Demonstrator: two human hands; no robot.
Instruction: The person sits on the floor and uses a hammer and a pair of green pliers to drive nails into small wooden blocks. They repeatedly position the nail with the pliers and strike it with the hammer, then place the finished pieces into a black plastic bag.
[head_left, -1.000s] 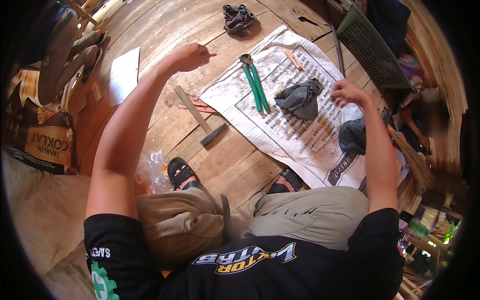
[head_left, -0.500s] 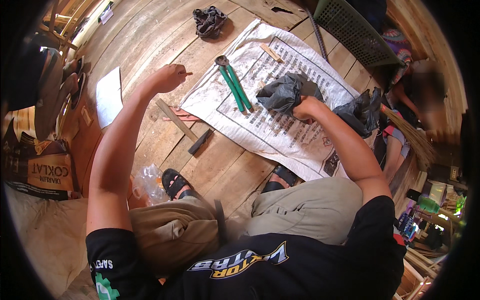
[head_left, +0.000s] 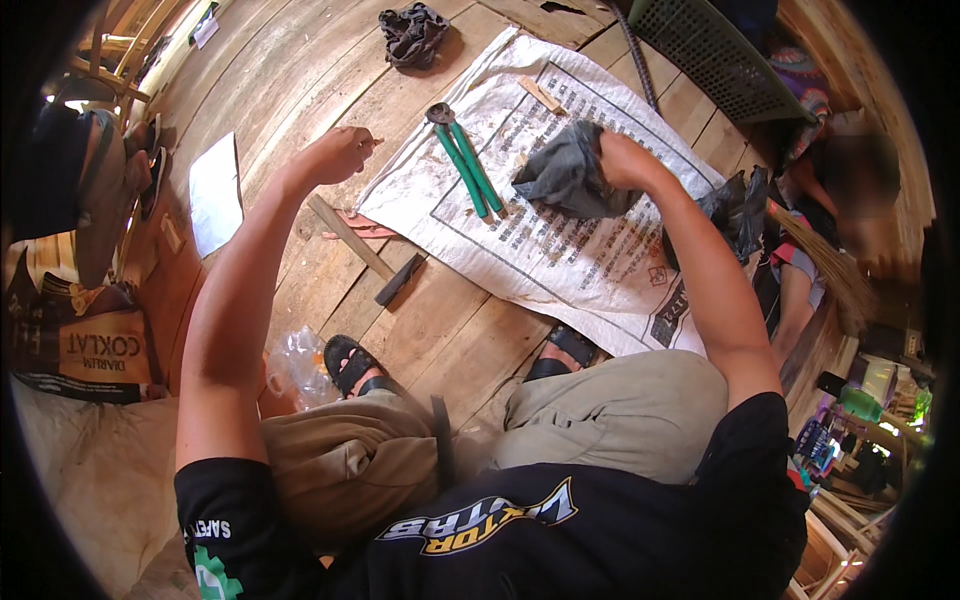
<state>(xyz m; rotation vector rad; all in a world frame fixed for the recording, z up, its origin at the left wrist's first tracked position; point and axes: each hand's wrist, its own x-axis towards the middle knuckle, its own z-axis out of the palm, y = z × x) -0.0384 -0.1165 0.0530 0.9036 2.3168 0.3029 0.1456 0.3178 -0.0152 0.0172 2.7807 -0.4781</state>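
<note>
My left hand is raised over the wooden floor, left of the white sack. Its fingers are closed on a small brown piece, whose tip pokes out; its kind is unclear. My right hand is at the right side of a crumpled black plastic bag lying on the printed white sack. The bag hides the right fingers, so their grip does not show. Between my hands, green-handled pliers or cutters lie on the sack. A hammer rests on the floor beside flat reddish strips.
A wood scrap lies on the sack. Another black bag and a broom are at right, near another person's arm. A green crate stands behind. Dark cloth and white paper lie on the floor.
My right hand has moved up and away from me, from the bag's near right side to its upper right, where its fingers are now hidden. The left hand has barely shifted.
</note>
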